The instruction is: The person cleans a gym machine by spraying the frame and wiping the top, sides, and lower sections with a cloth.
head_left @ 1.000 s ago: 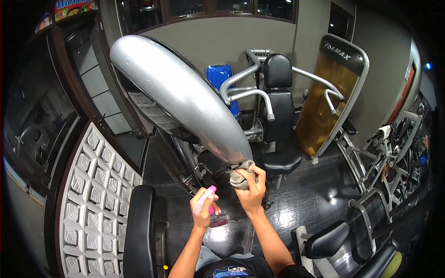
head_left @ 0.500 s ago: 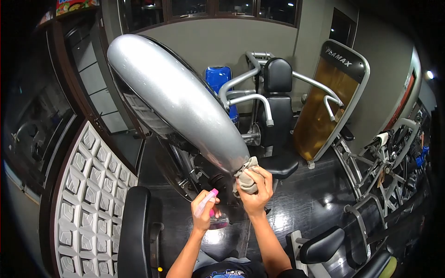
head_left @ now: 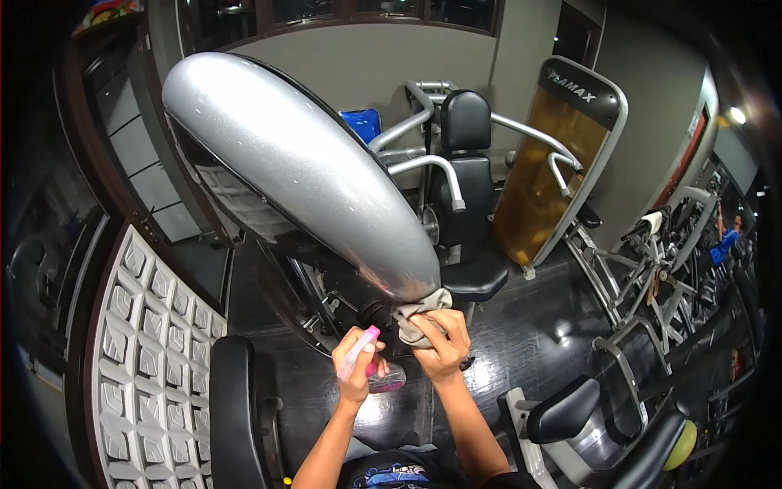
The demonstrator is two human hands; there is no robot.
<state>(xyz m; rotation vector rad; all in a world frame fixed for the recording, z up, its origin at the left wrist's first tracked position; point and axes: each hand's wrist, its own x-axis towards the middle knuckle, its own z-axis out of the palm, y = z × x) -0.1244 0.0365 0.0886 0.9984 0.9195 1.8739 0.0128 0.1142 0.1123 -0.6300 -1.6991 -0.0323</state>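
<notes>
My left hand is wrapped round a clear spray bottle with a pink nozzle, held low at the centre. Beside it on the right, my right hand grips a crumpled grey-beige cloth. The cloth lies against the lower end of a long silver machine cover, which slants from the upper left down to the centre. The cloth hides that tip of the cover and part of my fingers.
Behind the cover stands a machine with a black padded seat and a tall gold-brown panel. Black pads are at lower right, and a white patterned panel is at left. A person in blue is far right.
The view has shifted, so the machines sit further left. My right hand and the cloth are slightly lower, and the cloth is spread wider. My left hand still holds the bottle.
</notes>
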